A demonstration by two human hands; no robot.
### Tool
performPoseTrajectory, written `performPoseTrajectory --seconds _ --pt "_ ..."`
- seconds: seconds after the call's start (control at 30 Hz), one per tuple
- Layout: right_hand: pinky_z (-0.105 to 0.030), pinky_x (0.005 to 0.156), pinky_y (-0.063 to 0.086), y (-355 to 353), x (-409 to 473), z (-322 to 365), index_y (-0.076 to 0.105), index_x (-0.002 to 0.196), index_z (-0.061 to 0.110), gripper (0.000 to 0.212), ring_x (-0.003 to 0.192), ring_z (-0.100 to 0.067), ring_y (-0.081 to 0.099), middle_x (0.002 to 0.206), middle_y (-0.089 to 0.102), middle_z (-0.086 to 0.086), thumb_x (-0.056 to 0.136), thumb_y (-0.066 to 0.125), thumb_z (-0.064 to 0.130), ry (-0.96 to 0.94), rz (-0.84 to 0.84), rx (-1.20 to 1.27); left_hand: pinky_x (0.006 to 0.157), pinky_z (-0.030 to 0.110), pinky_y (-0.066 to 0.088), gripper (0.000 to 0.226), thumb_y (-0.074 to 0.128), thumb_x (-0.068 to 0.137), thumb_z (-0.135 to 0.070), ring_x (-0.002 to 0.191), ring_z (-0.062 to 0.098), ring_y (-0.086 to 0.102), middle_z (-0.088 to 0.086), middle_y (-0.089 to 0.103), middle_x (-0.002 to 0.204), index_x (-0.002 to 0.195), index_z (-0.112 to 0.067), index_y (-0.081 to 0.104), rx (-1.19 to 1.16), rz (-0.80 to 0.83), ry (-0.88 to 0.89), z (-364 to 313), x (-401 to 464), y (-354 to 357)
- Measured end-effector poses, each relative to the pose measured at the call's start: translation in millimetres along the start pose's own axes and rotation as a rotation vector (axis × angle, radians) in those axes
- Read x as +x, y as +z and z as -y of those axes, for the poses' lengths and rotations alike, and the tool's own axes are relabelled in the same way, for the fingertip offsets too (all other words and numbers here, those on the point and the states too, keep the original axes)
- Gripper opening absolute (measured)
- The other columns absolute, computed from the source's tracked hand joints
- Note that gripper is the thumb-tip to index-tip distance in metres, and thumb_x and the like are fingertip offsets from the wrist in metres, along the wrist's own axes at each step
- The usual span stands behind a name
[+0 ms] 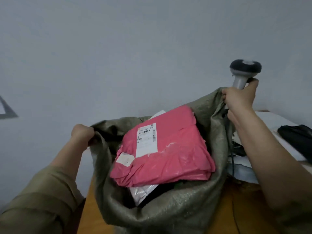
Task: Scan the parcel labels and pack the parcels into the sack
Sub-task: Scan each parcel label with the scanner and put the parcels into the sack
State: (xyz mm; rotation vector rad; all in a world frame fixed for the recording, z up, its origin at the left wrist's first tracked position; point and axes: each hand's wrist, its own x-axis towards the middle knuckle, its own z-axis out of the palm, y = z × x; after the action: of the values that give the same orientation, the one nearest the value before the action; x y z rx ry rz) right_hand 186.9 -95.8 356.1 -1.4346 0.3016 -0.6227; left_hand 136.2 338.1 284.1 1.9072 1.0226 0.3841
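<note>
A green woven sack (168, 208) stands open in front of me. My left hand (82, 132) grips its rim on the left. My right hand (239, 100) holds the rim on the right together with the handle of a grey barcode scanner (243, 71), whose dark head points up. A pink parcel (168, 152) with a white label (146, 141) lies on top inside the sack mouth, label up. Under it show a silvery parcel (143, 193) and the corner of a white one (158, 114).
An orange-brown table (244, 208) lies under and beside the sack. To the right lie a white parcel (273, 119), a black bag (298, 137) and the scanner's dark cable (233, 159). A plain grey wall fills the background.
</note>
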Motion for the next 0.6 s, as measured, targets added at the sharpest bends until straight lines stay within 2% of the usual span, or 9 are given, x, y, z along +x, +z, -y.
performPoseTrajectory --seconds 0.07,0.13,0.2,0.27,0.33,0.47,0.53,0.6 --pt "-0.036 0.067 0.053 4 4 -2 0.036 0.111 0.028 0.047 0.081 -0.020 0.056 0.115 0.057 -0.013 0.075 0.053 0.003 0.015 0.015 -0.006 0.083 0.049 0.055 0.014 0.053 0.085 -0.001 0.093 0.046 0.063 0.028 0.064 0.101 0.090 0.011 0.059 -0.003 -0.096 0.011 -6 -12 -3" --pt "-0.035 0.077 0.055 4 9 8 0.037 0.115 0.031 0.054 0.082 -0.016 0.058 0.112 0.057 -0.005 0.071 0.053 0.003 -0.042 -0.030 0.050 0.095 0.042 0.046 0.027 0.046 0.094 -0.006 0.109 0.043 0.059 0.029 0.062 0.115 0.108 0.011 0.062 -0.070 -0.286 0.066 -26 -27 -14" --pt "-0.025 0.067 0.052 1 13 16 0.037 0.118 0.030 0.056 0.076 -0.013 0.054 0.106 0.054 -0.001 0.071 0.051 0.001 -0.119 -0.086 0.152 0.101 0.038 0.040 0.035 0.039 0.099 -0.012 0.118 0.039 0.055 0.027 0.059 0.125 0.117 0.009 0.060 -0.126 -0.393 0.128 -39 -31 -20" --pt "-0.019 0.059 0.050 -1 14 11 0.037 0.122 0.028 0.056 0.072 -0.011 0.054 0.104 0.052 0.001 0.075 0.051 0.003 -0.117 -0.127 0.147 0.100 0.040 0.040 0.039 0.037 0.100 -0.018 0.118 0.040 0.054 0.028 0.058 0.126 0.117 0.010 0.059 -0.092 -0.395 0.158 -35 -34 -15" --pt "-0.015 0.054 0.049 -6 12 -8 0.039 0.127 0.022 0.052 0.075 -0.012 0.056 0.104 0.054 0.002 0.080 0.053 0.004 -0.013 -0.095 0.013 0.099 0.042 0.041 0.043 0.039 0.100 -0.023 0.117 0.043 0.054 0.030 0.057 0.125 0.115 0.012 0.059 -0.036 -0.362 0.113 -20 -39 -1" --pt "-0.034 0.060 0.051 -25 16 -52 0.047 0.118 0.015 0.040 0.074 -0.022 0.058 0.111 0.062 -0.017 0.082 0.053 0.001 0.171 0.014 -0.144 0.099 0.043 0.042 0.043 0.036 0.101 -0.027 0.116 0.041 0.054 0.024 0.058 0.127 0.115 0.006 0.061 0.002 -0.438 0.025 -6 -37 3" --pt "-0.034 0.063 0.051 -34 20 -57 0.047 0.118 0.015 0.037 0.081 -0.027 0.061 0.112 0.061 -0.016 0.083 0.053 0.003 0.143 -0.002 -0.234 0.103 0.046 0.039 0.046 0.037 0.100 -0.030 0.120 0.043 0.048 0.026 0.049 0.133 0.116 0.007 0.061 0.105 -0.420 0.019 -5 -29 0" --pt "-0.037 0.072 0.050 -36 23 -55 0.044 0.120 0.015 0.040 0.093 -0.031 0.060 0.114 0.058 -0.013 0.082 0.052 0.004 0.054 -0.011 -0.345 0.105 0.049 0.034 0.043 0.045 0.096 -0.028 0.123 0.043 0.040 0.024 0.037 0.136 0.116 0.006 0.059 0.268 -0.382 0.065 -7 -25 3"
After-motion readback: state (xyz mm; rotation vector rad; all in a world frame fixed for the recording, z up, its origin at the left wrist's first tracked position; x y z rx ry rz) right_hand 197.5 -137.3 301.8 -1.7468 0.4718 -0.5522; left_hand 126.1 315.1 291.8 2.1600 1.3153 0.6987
